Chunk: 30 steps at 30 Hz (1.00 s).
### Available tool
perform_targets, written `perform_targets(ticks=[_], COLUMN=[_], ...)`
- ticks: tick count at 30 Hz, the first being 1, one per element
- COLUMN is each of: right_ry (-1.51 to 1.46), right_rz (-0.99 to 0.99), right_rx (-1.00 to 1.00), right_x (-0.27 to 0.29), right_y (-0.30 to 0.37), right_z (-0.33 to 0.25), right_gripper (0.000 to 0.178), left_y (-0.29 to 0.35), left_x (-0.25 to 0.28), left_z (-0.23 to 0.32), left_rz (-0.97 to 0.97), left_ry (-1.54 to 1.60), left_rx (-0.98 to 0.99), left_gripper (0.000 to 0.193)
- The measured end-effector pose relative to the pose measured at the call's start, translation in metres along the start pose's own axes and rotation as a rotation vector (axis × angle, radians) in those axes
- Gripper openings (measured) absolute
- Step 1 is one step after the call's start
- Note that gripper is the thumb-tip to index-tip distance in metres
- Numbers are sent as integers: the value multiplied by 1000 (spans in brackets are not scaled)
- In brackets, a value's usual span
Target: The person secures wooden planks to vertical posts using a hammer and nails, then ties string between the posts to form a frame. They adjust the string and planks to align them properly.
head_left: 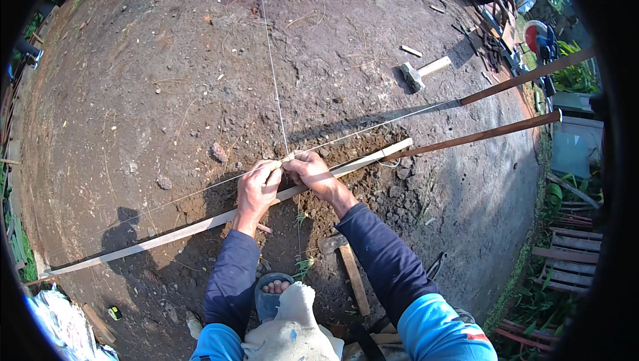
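Above the wooden strip (pixel 200 226), both hands' fingers (pixel 271 173) pinching string (pixel 273 75).

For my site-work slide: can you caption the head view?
Both hands, left and right, pinch crossing strings above a long wooden lath on bare soil.
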State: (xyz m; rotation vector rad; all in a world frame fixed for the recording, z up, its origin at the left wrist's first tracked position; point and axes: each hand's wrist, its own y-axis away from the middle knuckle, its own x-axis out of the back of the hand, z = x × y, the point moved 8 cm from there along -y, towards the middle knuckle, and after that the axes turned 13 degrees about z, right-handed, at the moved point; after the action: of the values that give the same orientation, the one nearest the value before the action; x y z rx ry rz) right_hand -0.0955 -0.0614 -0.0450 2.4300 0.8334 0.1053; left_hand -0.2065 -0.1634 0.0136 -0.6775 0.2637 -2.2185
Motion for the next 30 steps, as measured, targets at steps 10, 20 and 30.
perform_targets(ticks=[10, 20, 30], right_ry=[591, 715, 619], right_rz=[81, 121, -8], right_rx=[390, 707, 829], right_x=[13, 1, -1], right_y=[9, 34, 64], right_z=[-34, -50, -61], right_gripper=[23, 19, 16], left_y=[11, 37, 28], left_x=[-3, -16, -9], left_z=[-19, -15, -15], left_rz=[-7, -119, -249], left_ry=[39, 455, 462], left_rx=[270, 561, 709], left_gripper=[11, 5, 5])
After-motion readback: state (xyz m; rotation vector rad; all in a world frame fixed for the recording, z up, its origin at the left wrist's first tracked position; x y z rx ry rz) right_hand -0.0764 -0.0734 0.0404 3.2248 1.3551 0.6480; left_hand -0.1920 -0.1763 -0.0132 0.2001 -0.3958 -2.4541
